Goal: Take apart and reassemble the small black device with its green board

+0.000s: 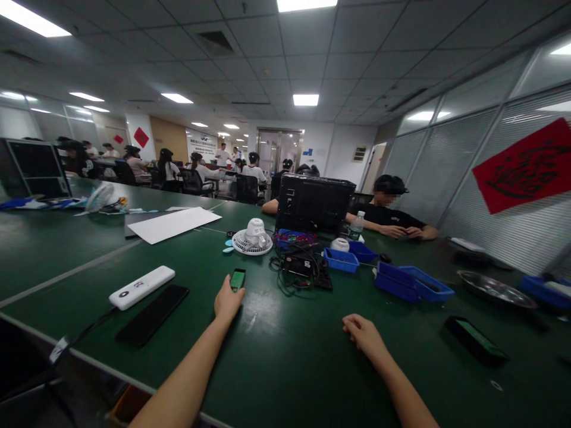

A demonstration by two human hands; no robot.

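The left hand [227,302] clasps 1 small green-faced device [238,278], likely light, stiff and best held by its edges; the right hand [364,334] curls, fingers together.

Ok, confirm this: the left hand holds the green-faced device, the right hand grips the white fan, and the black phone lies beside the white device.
Not quite: the head view shows the right hand apart from the white fan, near the green tabletop. The left hand does hold the green-faced device, and the black phone lies beside the white device.
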